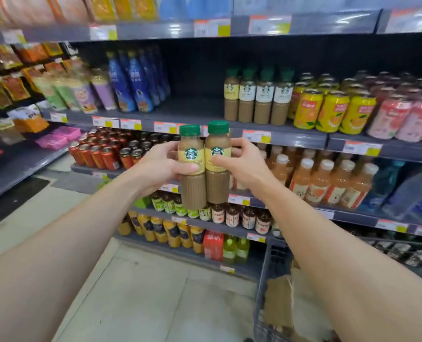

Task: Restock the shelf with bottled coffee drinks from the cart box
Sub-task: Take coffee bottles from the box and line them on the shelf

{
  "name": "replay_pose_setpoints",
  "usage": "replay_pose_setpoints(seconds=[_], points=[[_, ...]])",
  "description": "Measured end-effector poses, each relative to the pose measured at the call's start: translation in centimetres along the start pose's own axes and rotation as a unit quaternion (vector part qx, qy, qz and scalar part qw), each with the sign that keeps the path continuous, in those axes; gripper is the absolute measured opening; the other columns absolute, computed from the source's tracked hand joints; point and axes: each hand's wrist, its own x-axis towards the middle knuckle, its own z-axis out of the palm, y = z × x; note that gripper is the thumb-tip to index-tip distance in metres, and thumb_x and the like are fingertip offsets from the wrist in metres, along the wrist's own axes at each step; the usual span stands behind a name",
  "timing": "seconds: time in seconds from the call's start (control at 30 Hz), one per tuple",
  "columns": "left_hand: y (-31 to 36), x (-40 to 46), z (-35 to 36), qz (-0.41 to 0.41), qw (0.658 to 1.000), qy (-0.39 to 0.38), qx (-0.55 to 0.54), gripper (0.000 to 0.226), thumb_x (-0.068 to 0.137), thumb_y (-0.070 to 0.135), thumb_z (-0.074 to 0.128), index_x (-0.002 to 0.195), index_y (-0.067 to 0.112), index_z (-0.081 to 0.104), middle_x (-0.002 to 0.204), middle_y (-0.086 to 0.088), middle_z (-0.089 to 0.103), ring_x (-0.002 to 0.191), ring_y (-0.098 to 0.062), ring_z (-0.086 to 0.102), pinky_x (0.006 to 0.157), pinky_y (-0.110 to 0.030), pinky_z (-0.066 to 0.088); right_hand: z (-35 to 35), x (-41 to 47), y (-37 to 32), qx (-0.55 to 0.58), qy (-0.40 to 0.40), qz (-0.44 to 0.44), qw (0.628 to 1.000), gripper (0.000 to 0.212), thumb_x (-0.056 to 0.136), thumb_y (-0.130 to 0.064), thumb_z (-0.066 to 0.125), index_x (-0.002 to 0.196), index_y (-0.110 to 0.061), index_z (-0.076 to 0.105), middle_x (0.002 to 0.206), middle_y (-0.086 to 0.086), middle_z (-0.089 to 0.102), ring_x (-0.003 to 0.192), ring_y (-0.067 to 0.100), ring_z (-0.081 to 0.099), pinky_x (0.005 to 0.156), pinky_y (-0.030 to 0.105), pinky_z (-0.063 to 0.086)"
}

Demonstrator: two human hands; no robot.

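Observation:
Two coffee bottles with green caps and pale yellow labels are held upright side by side in front of the shelves. My left hand grips the left coffee bottle. My right hand grips the right coffee bottle. Several matching coffee bottles stand in a row on the grey shelf, with a bare gap to their left. The cart is at the lower right, with a brown cardboard box in it; the box's contents are hidden.
Blue bottles stand left of the shelf gap, and yellow orange-drink cans are right of the coffee row. Red cans, orange juice bottles and small bottles fill lower shelves. A tiled floor lies below.

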Motion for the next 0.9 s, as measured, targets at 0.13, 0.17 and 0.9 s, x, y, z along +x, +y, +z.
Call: replay_pose_setpoints(seconds=[0.13, 0.17, 0.9], points=[[0.9, 2.7, -3.4, 0.031, 0.998, 0.058, -0.013, 0.058, 0.075, -0.002, 0.077, 0.126, 0.015, 0.055, 0.111, -0.005, 0.070, 0.099, -0.019, 0.070, 0.088, -0.040, 0.056, 2.1, 4.1, -1.8, 0.016, -0.001, -0.019, 1.000, 0.048, 0.082, -0.022, 0.075, 0.124, -0.021, 0.051, 0.107, -0.007, 0.068, 0.094, 0.001, 0.065, 0.068, 0.016, 0.050], [0.9, 3.8, -4.4, 0.041, 0.997, 0.067, -0.022, 0.060, 0.074, -0.001, 0.078, 0.127, 0.014, 0.054, 0.112, -0.003, 0.070, 0.098, -0.016, 0.070, 0.087, -0.036, 0.056, 2.7, 5.6, -2.0, 0.017, 0.002, -0.026, 1.000, 0.049, 0.082, -0.024, 0.075, 0.125, -0.020, 0.052, 0.107, -0.008, 0.068, 0.096, 0.002, 0.065, 0.071, 0.018, 0.052], [4.6, 31.0, -13.5, 0.145, 0.983, 0.081, 0.072, 0.054, 0.069, -0.005, 0.078, 0.117, 0.011, 0.061, 0.102, 0.000, 0.072, 0.091, -0.012, 0.070, 0.079, -0.026, 0.057, 7.0, 33.3, -2.9, -0.009, 0.134, -0.083, 0.987, 0.062, 0.076, -0.030, 0.076, 0.132, -0.018, 0.053, 0.113, -0.002, 0.069, 0.103, 0.013, 0.065, 0.090, 0.040, 0.056]])
